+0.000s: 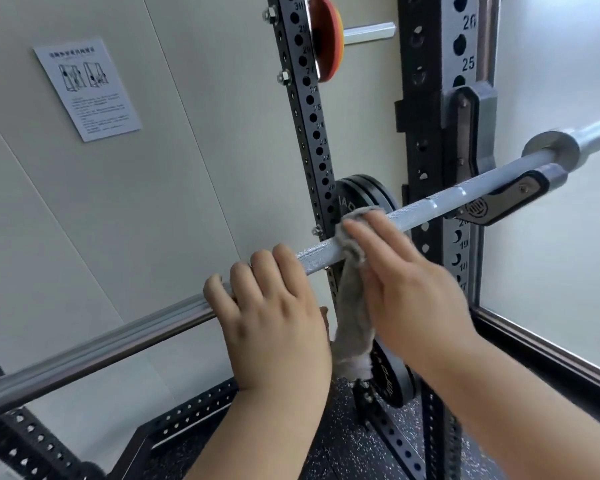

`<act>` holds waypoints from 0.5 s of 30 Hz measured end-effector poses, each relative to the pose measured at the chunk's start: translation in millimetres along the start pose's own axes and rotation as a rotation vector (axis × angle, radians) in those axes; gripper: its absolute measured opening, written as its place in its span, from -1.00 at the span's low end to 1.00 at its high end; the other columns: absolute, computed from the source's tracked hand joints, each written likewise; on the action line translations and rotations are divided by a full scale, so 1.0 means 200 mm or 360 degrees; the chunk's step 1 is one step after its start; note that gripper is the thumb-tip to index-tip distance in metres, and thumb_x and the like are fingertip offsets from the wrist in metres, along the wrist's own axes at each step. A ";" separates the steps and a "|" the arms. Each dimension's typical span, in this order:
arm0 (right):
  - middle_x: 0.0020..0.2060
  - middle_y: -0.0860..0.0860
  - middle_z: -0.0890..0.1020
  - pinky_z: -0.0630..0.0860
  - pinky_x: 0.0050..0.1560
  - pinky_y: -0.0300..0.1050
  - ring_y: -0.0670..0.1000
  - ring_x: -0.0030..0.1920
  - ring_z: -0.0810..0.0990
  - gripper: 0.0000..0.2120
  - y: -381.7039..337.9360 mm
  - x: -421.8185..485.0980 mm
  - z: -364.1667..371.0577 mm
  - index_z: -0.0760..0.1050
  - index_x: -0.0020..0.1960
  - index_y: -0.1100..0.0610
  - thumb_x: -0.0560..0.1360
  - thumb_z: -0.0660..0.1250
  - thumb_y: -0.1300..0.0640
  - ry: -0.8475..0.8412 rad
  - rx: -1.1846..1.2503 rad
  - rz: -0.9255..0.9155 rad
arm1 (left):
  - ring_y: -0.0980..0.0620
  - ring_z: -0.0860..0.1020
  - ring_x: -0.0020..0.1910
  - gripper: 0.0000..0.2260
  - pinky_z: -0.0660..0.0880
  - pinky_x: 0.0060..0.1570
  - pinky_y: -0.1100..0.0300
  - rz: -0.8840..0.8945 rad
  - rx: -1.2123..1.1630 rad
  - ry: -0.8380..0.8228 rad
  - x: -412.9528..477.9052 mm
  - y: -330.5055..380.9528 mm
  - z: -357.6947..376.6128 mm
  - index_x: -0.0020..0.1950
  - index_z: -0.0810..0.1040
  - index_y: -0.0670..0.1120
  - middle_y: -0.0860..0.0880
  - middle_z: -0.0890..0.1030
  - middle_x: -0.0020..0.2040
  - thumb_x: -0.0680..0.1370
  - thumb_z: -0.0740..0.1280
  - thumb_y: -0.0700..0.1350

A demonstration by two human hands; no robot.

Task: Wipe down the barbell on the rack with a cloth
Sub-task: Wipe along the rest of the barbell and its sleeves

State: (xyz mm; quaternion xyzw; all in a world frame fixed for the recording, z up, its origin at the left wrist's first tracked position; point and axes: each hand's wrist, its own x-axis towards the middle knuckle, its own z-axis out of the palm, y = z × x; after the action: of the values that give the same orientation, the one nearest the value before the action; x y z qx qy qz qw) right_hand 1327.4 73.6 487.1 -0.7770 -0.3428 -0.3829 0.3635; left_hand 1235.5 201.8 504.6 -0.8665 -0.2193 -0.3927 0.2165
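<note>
Pale panelled wall (160,209), posted instruction sheet (87,88), frosted window (551,244), speckled black floor (340,431)

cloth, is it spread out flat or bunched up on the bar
Bunched. The grey cloth is scrunched over the barbell under the straight fingers of the right hand, its tail hanging loose below.

On the pale wall (187,133) to our left we see a white instruction sheet (87,89) with two diagrams and small print, stuck on at a tilt. High up, an orange-and-red weight plate (326,39) sits on a chrome peg (369,31). Lower down we see stacked black plates (361,194), and another black plate (394,379) near the floor. The rubber floor (343,438) is black, flecked with white. To our right stands a frosted pane (551,237).
</note>
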 end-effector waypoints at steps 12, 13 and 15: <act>0.54 -0.37 0.30 0.49 -0.39 -0.16 -0.03 -0.32 0.59 -0.61 0.10 0.00 0.03 0.44 0.52 -0.12 0.73 0.11 -0.01 0.0115 0.0031 0.0108 | -0.15 0.38 -0.17 -0.71 0.29 -0.09 -0.07 0.0031 0.0061 0.0155 0.07 0.01 0.04 0.05 0.45 -0.11 -0.10 0.44 -0.14 0.48 0.51 -0.10; 0.54 -0.34 0.31 0.50 -0.36 -0.12 0.03 -0.27 0.62 -0.61 0.11 0.00 0.03 0.43 0.52 -0.12 0.74 0.08 -0.03 0.0130 0.0051 0.0177 | -0.14 0.38 -0.19 -0.72 0.26 -0.11 -0.05 0.0033 0.0069 0.0116 0.07 0.01 0.04 0.03 0.44 -0.10 -0.09 0.44 -0.15 0.48 0.51 -0.11; 0.57 -0.24 0.30 0.56 -0.35 -0.03 0.09 -0.22 0.64 -0.60 0.05 -0.03 0.07 0.41 0.53 -0.09 0.71 0.15 0.03 0.0089 0.0100 0.0159 | -0.14 0.39 -0.22 -0.72 0.19 -0.14 -0.03 0.0028 0.0080 0.0036 0.09 0.01 0.02 -0.01 0.43 -0.08 -0.08 0.44 -0.19 0.46 0.51 -0.11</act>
State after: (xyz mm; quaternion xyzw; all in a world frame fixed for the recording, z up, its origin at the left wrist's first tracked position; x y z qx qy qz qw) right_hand 1338.2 78.5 472.5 -0.7705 -0.3051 -0.3748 0.4157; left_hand 1248.7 206.4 516.7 -0.8582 -0.2189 -0.3950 0.2440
